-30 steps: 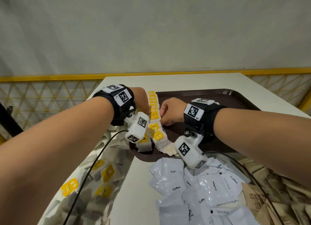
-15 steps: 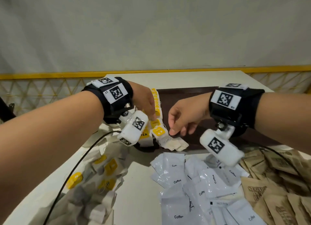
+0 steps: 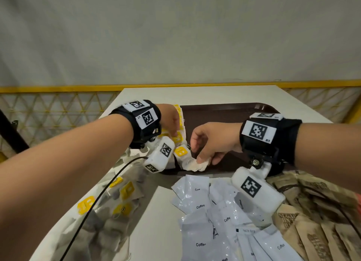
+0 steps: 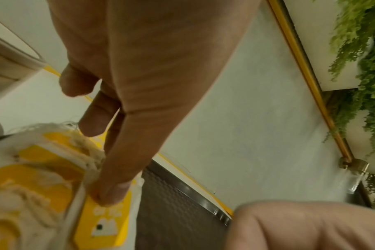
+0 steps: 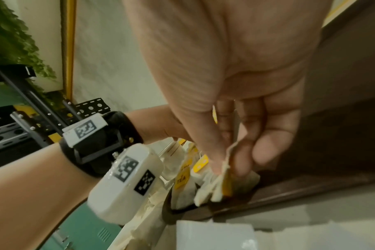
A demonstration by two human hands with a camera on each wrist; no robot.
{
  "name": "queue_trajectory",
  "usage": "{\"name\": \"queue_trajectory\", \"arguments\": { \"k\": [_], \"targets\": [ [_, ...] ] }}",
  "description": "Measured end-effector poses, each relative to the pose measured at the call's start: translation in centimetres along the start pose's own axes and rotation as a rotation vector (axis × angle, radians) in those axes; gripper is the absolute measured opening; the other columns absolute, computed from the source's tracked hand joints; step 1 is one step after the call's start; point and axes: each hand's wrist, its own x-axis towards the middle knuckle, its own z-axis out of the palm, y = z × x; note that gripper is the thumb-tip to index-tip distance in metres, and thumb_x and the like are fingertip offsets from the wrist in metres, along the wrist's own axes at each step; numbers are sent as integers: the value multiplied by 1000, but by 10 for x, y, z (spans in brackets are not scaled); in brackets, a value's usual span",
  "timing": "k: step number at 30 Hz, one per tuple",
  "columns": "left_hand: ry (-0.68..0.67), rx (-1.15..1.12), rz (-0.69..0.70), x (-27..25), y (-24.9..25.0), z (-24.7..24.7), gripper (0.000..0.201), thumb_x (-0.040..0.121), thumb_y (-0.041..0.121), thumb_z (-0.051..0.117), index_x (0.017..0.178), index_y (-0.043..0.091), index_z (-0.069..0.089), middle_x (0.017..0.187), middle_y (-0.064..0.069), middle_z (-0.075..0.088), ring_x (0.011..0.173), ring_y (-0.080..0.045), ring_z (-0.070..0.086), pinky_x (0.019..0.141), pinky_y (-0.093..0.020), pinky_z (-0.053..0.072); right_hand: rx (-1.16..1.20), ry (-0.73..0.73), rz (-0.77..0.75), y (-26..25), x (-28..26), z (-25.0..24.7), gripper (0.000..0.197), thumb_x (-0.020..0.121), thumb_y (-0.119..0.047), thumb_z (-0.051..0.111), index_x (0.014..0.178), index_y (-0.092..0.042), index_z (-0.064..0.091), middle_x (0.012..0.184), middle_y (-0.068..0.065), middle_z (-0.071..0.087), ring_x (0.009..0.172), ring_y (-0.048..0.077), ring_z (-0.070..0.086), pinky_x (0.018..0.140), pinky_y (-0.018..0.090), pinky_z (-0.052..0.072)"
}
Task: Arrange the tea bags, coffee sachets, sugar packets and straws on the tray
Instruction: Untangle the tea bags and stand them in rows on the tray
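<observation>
On the white tabletop (image 3: pixel 195 96) a dark brown tray (image 3: pixel 224 112) lies toward the far edge, and a row of tea bags (image 3: pixel 180 151) with yellow tags runs along the tray's left side down to its near left corner. The left hand (image 3: pixel 170 118) reaches over that row, its grip not closed on anything: an extended fingertip (image 4: pixel 109 194) presses down on a yellow tag while the other fingers hang loosely bent above the bags. The right hand (image 3: pixel 213 141) is just beside it at the tray's near left corner, its grip pinching the nearest tea bag (image 5: pixel 220 186) between thumb and fingertips, with the bag touching the tray. Off the tray, more tea bags (image 3: pixel 109 206) lie heaped by the tabletop's left edge, white coffee sachets (image 3: pixel 214 221) are piled at the near edge, and brown sugar packets (image 3: pixel 312 227) lie toward the near right corner.
</observation>
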Motion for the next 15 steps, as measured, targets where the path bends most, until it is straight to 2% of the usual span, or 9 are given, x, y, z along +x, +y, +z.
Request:
{"name": "queue_trajectory", "arguments": {
  "k": [2,3,5,8,11,13,15],
  "targets": [
    [54,-37,5,0,-3,-1,17,80,26,75,91,15,68,88,4,61,81,-12,53,61,-18,40,43,-2,-32,3,0,-2,20,87,6,63,105,-2,62,87,5,66,69,15,66,62,25,57],
    [56,-44,9,-1,-5,-3,15,80,27,75,88,15,68,86,3,62,81,-12,54,62,-18,41,53,3,-48,5,0,-3,20,88,9,57,105,1,63,82,3,68,68,14,67,65,27,57],
    [-24,-38,11,-4,-5,-5,18,80,32,74,87,16,70,86,3,66,84,-14,57,75,-23,47,48,-6,-90,9,-1,-3,27,87,15,48,103,3,66,83,3,70,70,13,66,75,30,56],
    [-192,30,9,-11,0,-2,36,76,49,73,94,17,74,99,1,71,98,-16,62,95,-33,48,-27,-65,-146,9,-3,-1,30,82,16,58,99,-5,69,98,12,70,83,18,63,85,33,52],
    [-253,77,15,-13,9,2,46,74,55,72,99,17,73,106,0,70,105,-18,61,98,-37,47,-79,-50,-157,9,-1,1,27,78,9,70,94,-13,68,99,16,69,81,16,62,80,26,53],
    [-276,88,17,-13,13,3,45,75,53,72,102,16,72,108,-1,70,105,-19,62,96,-36,48,-13,-24,-159,8,3,4,19,81,7,69,95,-6,66,94,18,67,77,16,64,73,20,56],
    [-302,104,27,-13,16,3,40,78,48,72,102,15,71,100,2,69,96,-16,62,91,-33,49,69,0,-146,9,6,6,13,84,6,65,94,-2,63,89,13,64,75,17,64,67,18,57]
  ]
}}
